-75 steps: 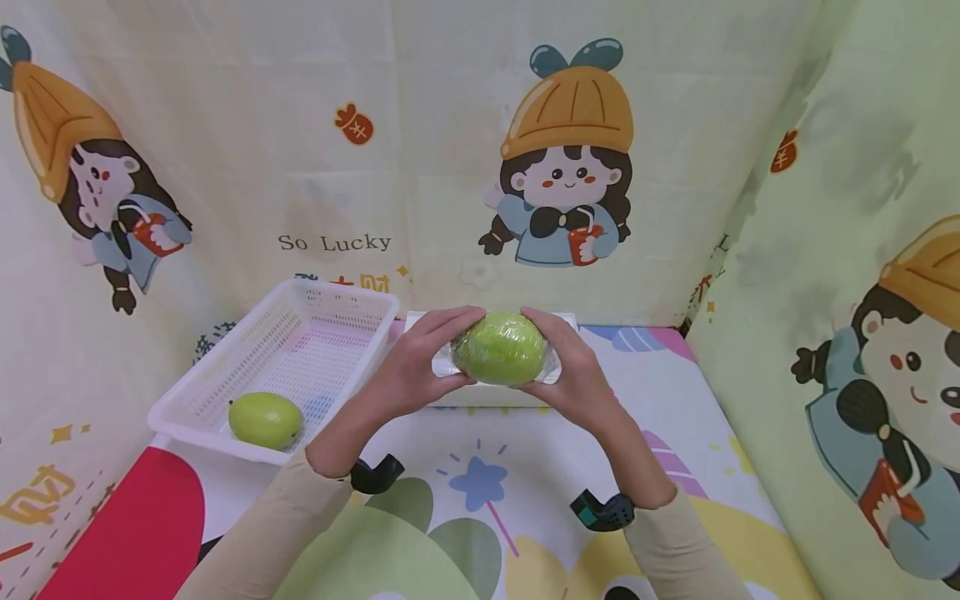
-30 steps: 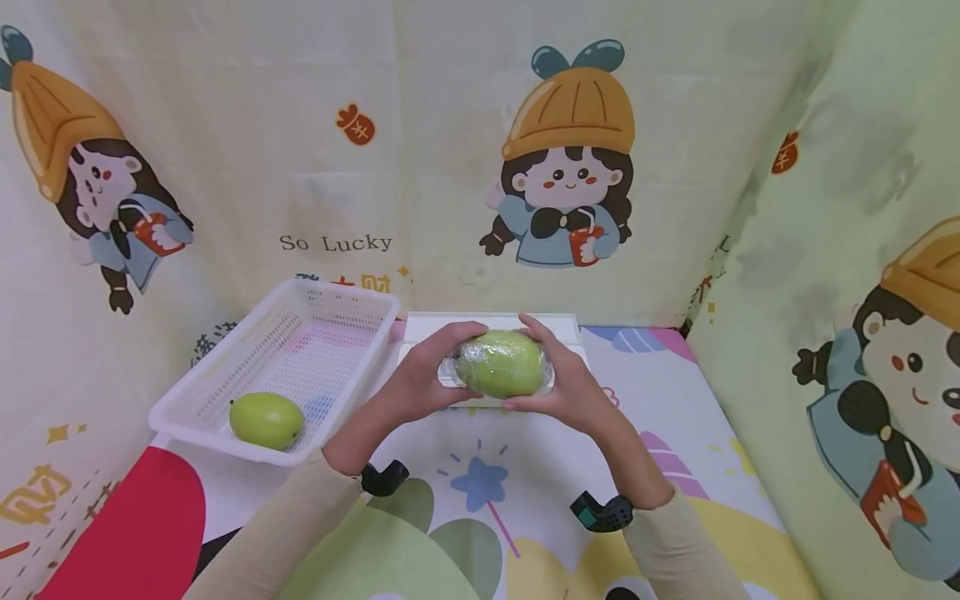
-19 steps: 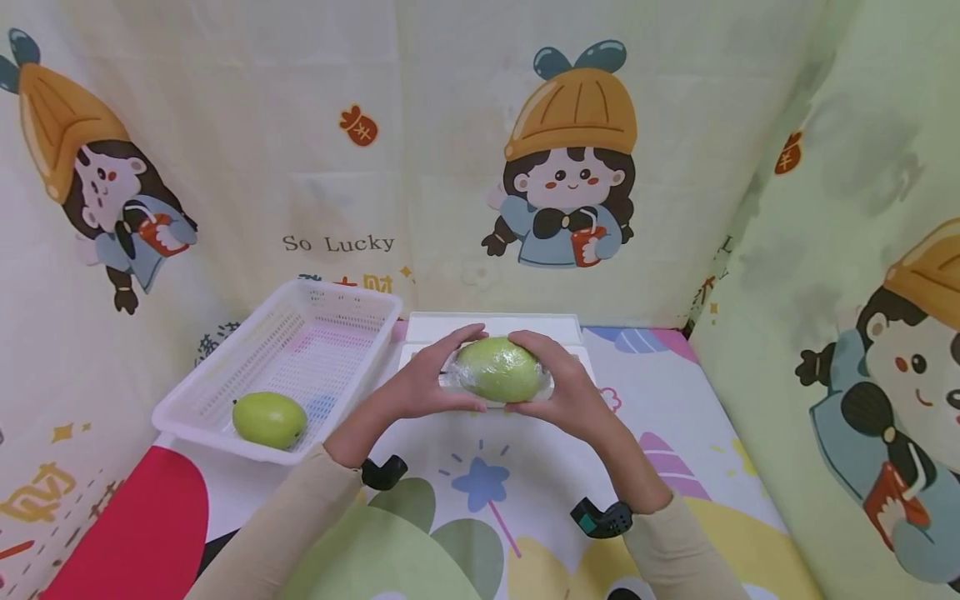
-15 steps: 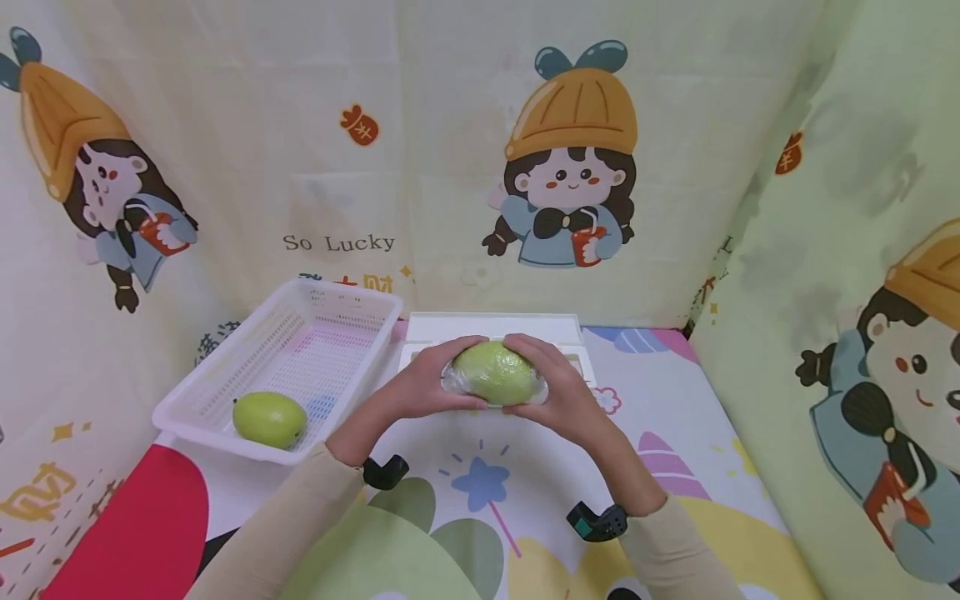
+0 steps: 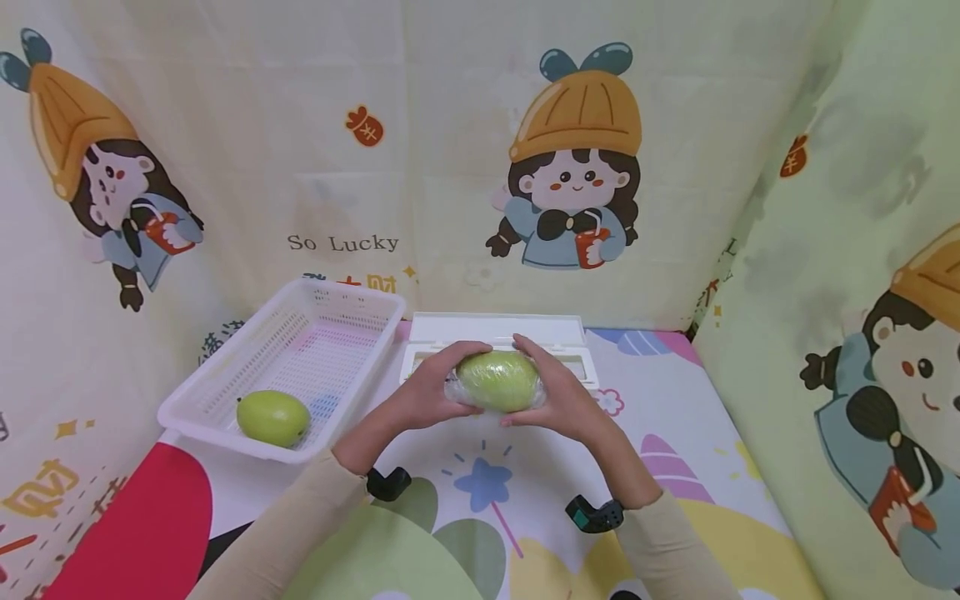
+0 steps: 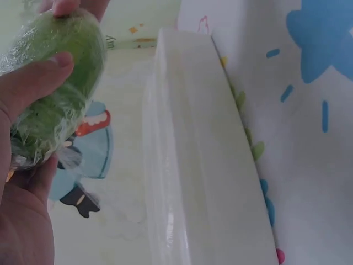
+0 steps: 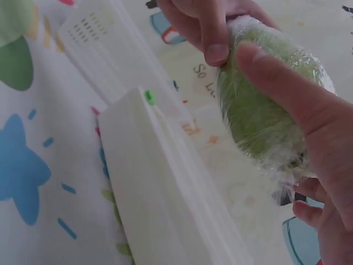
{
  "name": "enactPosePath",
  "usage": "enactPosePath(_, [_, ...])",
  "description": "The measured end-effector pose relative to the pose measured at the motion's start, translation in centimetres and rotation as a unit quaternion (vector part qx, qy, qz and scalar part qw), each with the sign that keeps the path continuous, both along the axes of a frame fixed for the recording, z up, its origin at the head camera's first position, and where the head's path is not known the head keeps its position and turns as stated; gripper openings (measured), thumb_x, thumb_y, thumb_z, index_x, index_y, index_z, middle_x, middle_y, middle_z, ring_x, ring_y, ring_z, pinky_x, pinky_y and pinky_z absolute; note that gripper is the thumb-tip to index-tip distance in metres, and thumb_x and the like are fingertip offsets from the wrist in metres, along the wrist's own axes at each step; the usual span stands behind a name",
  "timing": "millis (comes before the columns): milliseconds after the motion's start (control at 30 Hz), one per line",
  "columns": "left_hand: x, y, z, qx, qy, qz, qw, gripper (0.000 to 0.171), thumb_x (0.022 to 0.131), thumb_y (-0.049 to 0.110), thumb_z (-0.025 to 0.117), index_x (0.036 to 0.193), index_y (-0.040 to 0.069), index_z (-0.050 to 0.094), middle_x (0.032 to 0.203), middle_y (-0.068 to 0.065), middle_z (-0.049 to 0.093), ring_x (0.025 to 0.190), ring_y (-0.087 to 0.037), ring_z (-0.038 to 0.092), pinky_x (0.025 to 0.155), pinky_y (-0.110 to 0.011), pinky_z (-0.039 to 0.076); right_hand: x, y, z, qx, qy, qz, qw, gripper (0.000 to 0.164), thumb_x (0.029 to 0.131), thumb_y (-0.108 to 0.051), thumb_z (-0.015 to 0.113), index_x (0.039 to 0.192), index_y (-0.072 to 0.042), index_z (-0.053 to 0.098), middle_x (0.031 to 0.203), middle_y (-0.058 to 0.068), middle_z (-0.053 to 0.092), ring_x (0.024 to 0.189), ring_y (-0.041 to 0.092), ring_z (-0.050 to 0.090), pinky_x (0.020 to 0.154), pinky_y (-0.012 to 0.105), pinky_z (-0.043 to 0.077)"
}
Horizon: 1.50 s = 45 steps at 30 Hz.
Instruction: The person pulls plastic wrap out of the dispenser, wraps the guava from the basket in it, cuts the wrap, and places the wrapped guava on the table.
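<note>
Glistening under crinkled clear film [image 7: 277,152], the oval green fruit [image 5: 498,381] is held up, apart from the white box [image 5: 498,327], clamped at opposite ends by the left hand [image 5: 431,388] and the right hand [image 5: 561,400], fingers and thumbs curled round it.

An oval green fruit in clear plastic film [image 5: 498,381] is glinting white. A bare oval fruit [image 5: 273,418] is showing plain yellow-green. A rectangular perforated plastic basket [image 5: 322,350] and a long rectangular box [image 5: 498,327] are gleaming white. A flat white printed tablecloth [image 5: 540,471] is displaying a blue star [image 5: 483,483]; a hanging cream fabric backdrop [image 5: 442,125] is repeating orange-hatted cartoon figures [image 5: 576,158].
</note>
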<state>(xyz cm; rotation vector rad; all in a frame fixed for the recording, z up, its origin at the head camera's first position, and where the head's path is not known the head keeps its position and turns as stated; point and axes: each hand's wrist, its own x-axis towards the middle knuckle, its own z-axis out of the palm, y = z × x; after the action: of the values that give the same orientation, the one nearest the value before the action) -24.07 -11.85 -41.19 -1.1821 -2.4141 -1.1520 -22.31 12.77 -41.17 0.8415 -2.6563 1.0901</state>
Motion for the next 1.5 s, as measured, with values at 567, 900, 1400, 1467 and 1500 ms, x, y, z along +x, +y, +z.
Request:
enactPosePath(567, [-0.6, 0.2, -0.7, -0.09, -0.082, 0.018, 0.9924, 0.091, 0.072, 0.04, 0.084, 0.145, 0.011, 0.039, 0.14, -0.004, 0.052, 0.122, -0.018, 0.054, 0.1, -0.04, 0.049, 0.1, -0.5, -2.7, 0.001, 0.102, -0.004, 0.995, 0.091, 0.066, -0.018, 0.09, 0.142, -0.02, 0.04, 0.141, 0.003, 0.048, 0.128, 0.023, 0.047, 0.1, 0.045, 0.05])
enactPosePath(900, [-0.7, 0.1, -1.6, -0.055, -0.051, 0.006, 0.9972, 0.084, 0.069, 0.024, 0.087, 0.14, 0.013, 0.044, 0.137, -0.001, 0.052, 0.122, -0.017, 0.052, 0.1, -0.04, 0.049, -0.7, -0.3, -2.6, 0.018, 0.044, 0.005, 0.999, 0.113, 0.061, -0.054, 0.086, 0.152, -0.021, 0.026, 0.153, 0.004, 0.036, 0.137, 0.026, 0.041, 0.107, 0.051, 0.042])
enactPosePath(1400, [-0.9, 0.5, -2.5, -0.112, -0.038, 0.056, 0.9914, 0.103, 0.069, 0.03, 0.087, 0.151, 0.011, 0.028, 0.148, -0.008, 0.042, 0.131, -0.024, 0.046, 0.107, -0.043, 0.044, -0.6, 0.0, -4.2, -0.04, 0.049, 0.001, 0.998, 0.091, 0.067, -0.021, 0.089, 0.144, -0.016, 0.041, 0.139, 0.004, 0.052, 0.127, 0.025, 0.052, 0.104, 0.047, 0.046])
enactPosePath(1467, [-0.8, 0.4, -2.5, -0.109, -0.047, 0.056, 0.9913, 0.099, 0.07, 0.03, 0.087, 0.149, 0.01, 0.031, 0.146, -0.008, 0.045, 0.13, -0.025, 0.048, 0.107, -0.044, 0.044, -0.5, -0.1, -4.1, -0.04, 0.059, -0.002, 0.997, 0.091, 0.067, -0.02, 0.089, 0.144, -0.015, 0.04, 0.14, 0.004, 0.052, 0.128, 0.025, 0.051, 0.105, 0.047, 0.046])
enactPosePath(1500, [-0.8, 0.4, -2.4, -0.104, -0.051, 0.054, 0.9918, 0.097, 0.07, 0.03, 0.087, 0.148, 0.009, 0.033, 0.145, -0.009, 0.047, 0.13, -0.025, 0.049, 0.107, -0.044, 0.044, -0.5, -0.1, -4.1, -0.039, 0.064, -0.004, 0.997, 0.091, 0.067, -0.02, 0.089, 0.144, -0.014, 0.04, 0.14, 0.005, 0.051, 0.128, 0.025, 0.05, 0.105, 0.047, 0.046])
